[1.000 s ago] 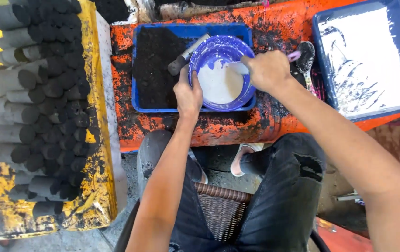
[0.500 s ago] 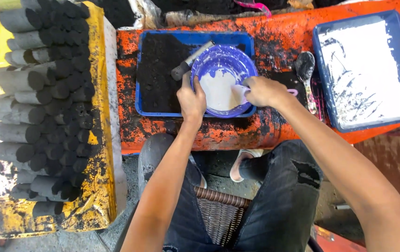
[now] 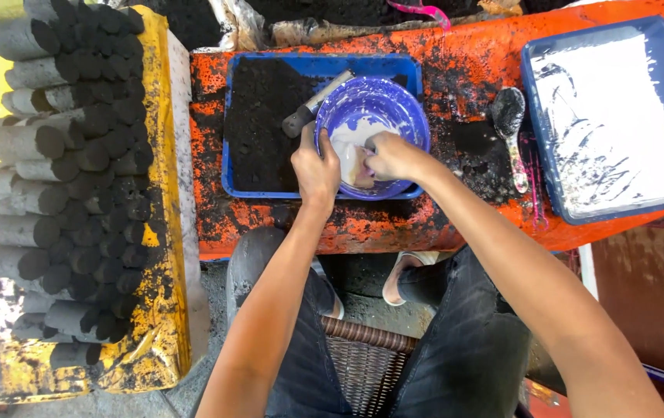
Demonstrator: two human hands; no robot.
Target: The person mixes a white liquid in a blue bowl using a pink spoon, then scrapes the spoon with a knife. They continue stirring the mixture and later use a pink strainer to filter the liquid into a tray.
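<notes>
A: Nearest first, then. Seated on a brown woven wicker stool (image 3: 363, 364), below the round purple plastic bowl (image 3: 394, 108), knees either side. Step in hand?

B: Looks like working the wet white paste (image 3: 347, 147) inside that bowl by hand, mid-way through, judging by the smears up the bowl's wall

A: And the left hand (image 3: 316, 166)?

B: Clamped on the bowl's near left rim, fingers curled over the edge, thumb outside. Bracing it, by the look

A: Right hand (image 3: 390, 155)?

B: Down inside the bowl from the near side, fingers bunched together and sunk in the paste. Cannot tell whether anything is pinched between them, with the fingertips hidden in the white

A: Needs what, as a judgement?

B: A firm grip on the rim and a gentle push. Light plastic on a loose bed could tip or skid, and slop paste over the side

A: Bowl sits where?

B: In the right end of a shallow blue rectangular tray of black powder (image 3: 258, 124), on a scuffed orange bench (image 3: 363, 224). Just left of the bowl, touching or close against its rim, a grey-handled flat metal tool (image 3: 316, 104) lying aslant on the powder

A: Further out?

B: Right of the bowl, apart from it, a powder-caked spoon (image 3: 511, 124) flat on the bench. Beyond that, well right, a second blue tray smeared white (image 3: 610, 116). Well left of the bowl, stacked dark grey cylinders (image 3: 61, 193) on a stained yellow platform (image 3: 162, 232)
</notes>
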